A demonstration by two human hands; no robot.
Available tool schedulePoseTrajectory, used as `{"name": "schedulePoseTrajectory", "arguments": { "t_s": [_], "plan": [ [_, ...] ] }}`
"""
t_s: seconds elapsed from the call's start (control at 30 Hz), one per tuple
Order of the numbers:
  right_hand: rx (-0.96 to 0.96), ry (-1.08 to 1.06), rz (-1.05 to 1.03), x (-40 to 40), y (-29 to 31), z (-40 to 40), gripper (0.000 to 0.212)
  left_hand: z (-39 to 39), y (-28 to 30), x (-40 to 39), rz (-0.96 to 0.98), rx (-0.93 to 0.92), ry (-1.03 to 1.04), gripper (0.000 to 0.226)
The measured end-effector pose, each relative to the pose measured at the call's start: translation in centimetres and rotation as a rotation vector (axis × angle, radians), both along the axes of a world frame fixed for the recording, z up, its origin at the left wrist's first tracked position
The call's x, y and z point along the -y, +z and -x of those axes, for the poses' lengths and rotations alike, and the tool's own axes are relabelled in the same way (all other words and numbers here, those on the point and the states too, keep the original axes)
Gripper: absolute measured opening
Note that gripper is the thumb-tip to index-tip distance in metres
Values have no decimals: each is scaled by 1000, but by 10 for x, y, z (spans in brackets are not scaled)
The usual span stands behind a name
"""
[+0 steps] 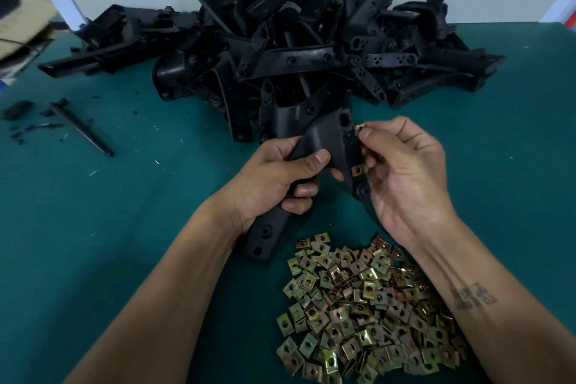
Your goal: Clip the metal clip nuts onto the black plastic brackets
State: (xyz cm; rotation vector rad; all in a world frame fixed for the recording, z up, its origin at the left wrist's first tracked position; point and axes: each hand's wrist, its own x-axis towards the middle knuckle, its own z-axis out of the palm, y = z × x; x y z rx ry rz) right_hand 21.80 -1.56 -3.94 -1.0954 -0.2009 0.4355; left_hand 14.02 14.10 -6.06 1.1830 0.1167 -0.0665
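1. The bracket (324, 146) is held above the green table (124, 227), just in front of the bracket pile (280, 40).
2. My left hand (274, 178) grips the bracket's middle: thumb across its upper face, fingers curled round underneath. The bracket's lower end, with two holes, sticks out below my wrist.
3. My right hand (402, 171) pinches a clip nut (361, 126) between thumb and forefinger at the bracket's upper right edge. The nut touches or sits just beside that edge; I cannot tell whether it is seated.
4. A second nut (357, 169) shows lower on the same edge, against my right fingers. I cannot tell whether it is clipped on or held.
5. The loose nut heap (367, 312) lies on the table under my right forearm, near the bracket's lower end.
6. The bracket pile fills the far middle of the table, against a pale wall.
7. A black rod (82, 128) and black scraps (18, 109) lie at far left, well apart from the hands.
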Motion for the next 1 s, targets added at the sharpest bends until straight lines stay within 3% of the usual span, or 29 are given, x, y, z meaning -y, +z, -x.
{"name": "schedulePoseTrajectory", "arguments": {
  "t_s": [0.4,0.67,1.0],
  "plan": [
    [173,-62,100,3,6,-2,35,0,3,2,-42,6,5,12],
    [143,82,-17,2,5,7,26,1,5,2,-51,3,16,13],
    [170,-19,-37,-4,-3,16,15,1,6,3,-38,13,13,11]
  ]
}}
